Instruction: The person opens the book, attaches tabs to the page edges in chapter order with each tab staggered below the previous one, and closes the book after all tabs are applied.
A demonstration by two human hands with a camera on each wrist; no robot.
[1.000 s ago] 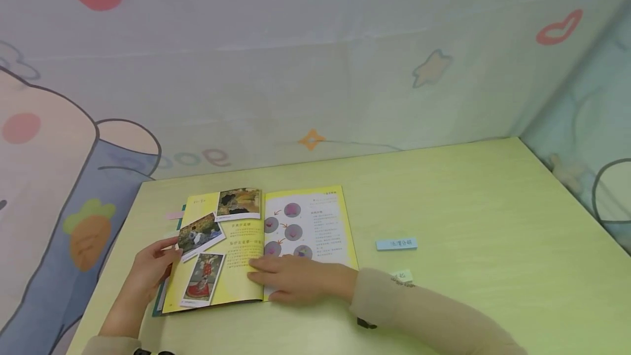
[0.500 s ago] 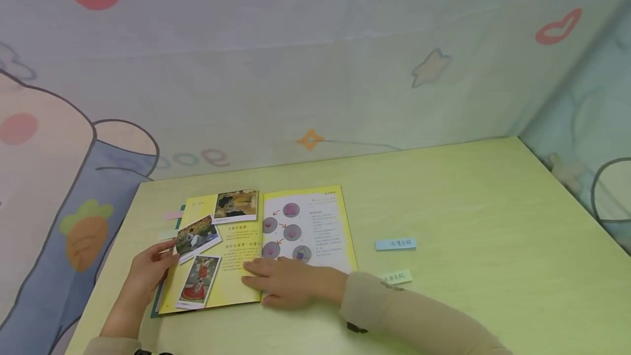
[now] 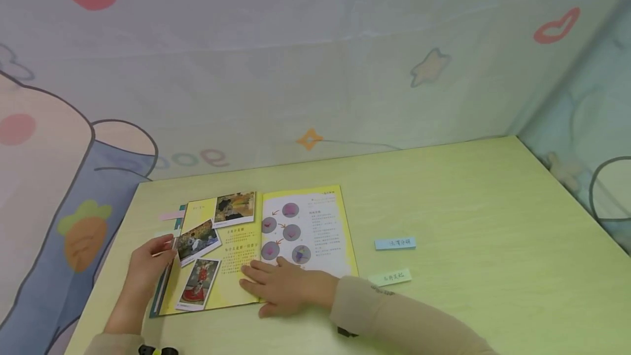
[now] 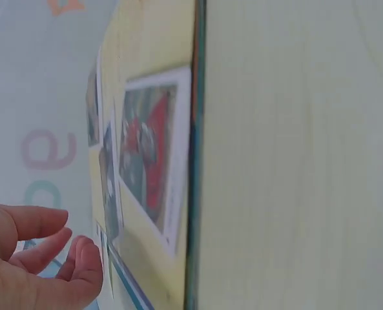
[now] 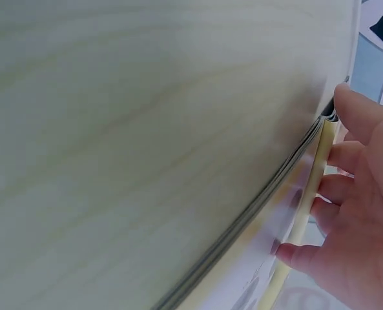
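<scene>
Fingers of the left hand [image 3: 145, 268] are pinching the left page edge of the book [image 3: 256, 248], which is lying open on the table [image 3: 468, 207]. Right hand [image 3: 278, 287] is pressing flat, fingers straight, near the spine; no page looks turned yet, while two paper labels [image 3: 394, 243] are waiting unused beside it

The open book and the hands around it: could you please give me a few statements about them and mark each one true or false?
1. The book lies open on the table. True.
2. The right hand rests flat on the book near its spine. True.
3. The left hand lies on the blue label. False: it is at the book's left edge, fingers on the page edges.
4. Both paper labels lie to the left of the book. False: the blue label and the green label lie to its right.
5. The left page shows three photos. True.
</scene>
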